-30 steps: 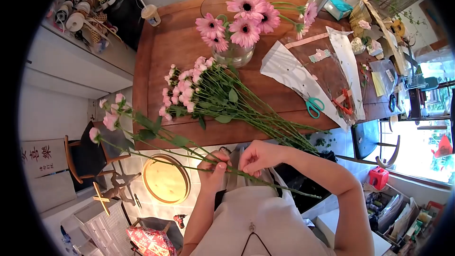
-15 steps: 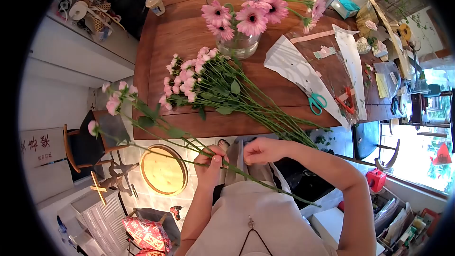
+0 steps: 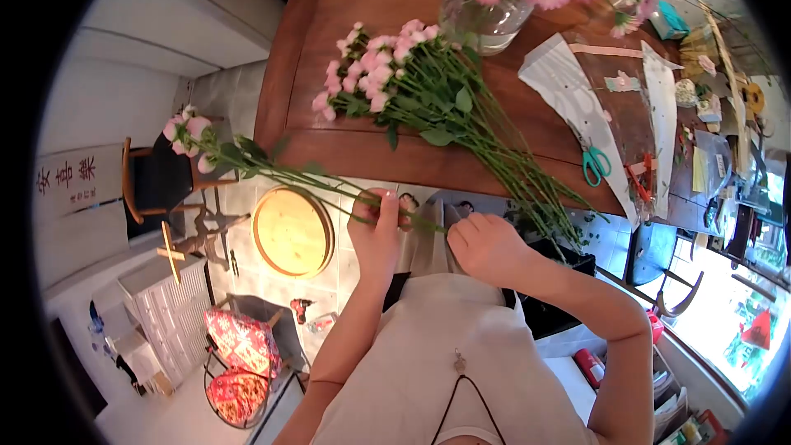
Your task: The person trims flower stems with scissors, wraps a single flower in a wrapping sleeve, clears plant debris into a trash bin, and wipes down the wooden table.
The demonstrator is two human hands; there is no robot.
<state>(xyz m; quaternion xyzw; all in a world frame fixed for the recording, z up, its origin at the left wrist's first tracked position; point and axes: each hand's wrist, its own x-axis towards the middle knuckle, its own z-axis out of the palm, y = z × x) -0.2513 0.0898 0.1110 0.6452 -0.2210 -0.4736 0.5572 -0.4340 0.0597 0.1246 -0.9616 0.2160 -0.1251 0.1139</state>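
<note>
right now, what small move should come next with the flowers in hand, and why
Perhaps draw the right hand down the flower stems, away from the left hand: the left hand is wrapped around them, so it should steady them, and the right hand is curled at their lower part.
</note>
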